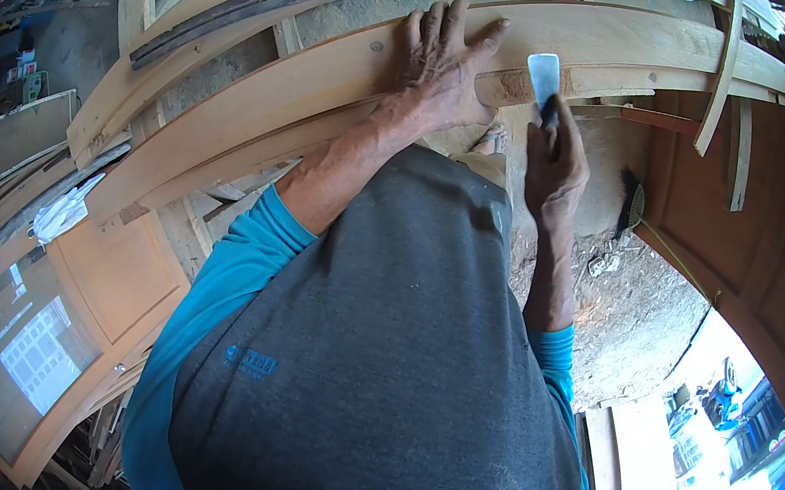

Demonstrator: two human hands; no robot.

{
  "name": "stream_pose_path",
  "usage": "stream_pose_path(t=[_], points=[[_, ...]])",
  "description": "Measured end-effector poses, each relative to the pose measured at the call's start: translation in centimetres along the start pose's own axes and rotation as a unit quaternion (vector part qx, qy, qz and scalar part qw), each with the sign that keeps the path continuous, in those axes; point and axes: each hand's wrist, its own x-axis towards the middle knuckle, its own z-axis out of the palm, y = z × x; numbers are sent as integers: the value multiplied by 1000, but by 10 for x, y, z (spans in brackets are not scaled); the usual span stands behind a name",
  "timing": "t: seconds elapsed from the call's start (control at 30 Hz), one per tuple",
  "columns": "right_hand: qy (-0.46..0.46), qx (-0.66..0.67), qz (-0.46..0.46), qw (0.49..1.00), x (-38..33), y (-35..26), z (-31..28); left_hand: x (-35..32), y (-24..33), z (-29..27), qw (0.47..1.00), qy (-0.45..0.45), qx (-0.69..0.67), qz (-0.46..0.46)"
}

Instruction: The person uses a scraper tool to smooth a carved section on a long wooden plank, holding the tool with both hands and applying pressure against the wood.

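Observation:
A long, pale wooden board (275,84) stretches across in front of me, with a stepped edge on the side near my body. My left hand (444,65) lies flat on it, fingers spread, holding nothing. To its right, my right hand (557,167) is closed round the dark handle of a putty knife (544,76). The knife's shiny, wide blade points away from me and overlaps the near edge of the board. Beside the blade is a rough brown patch (505,86) on that edge. Whether the blade touches the wood I cannot tell.
A dark strip (274,10) rests on another timber at the far left. A thin upright slat (720,79) crosses the board's right end. Brown panels (758,221) stand at the right. At lower left are a panelled door (114,279) and a white cloth (64,208).

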Motion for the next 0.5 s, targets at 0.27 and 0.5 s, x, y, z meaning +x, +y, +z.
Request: stream_pose_path(t=[0.27, 0.5], points=[[1, -49, 0, 999, 48, 35, -29, -1, -2, 2, 1000, 1, 2, 6], [-89, -9, -41, 995, 42, 25, -33, -2, -2, 4, 1000, -2, 4, 3]])
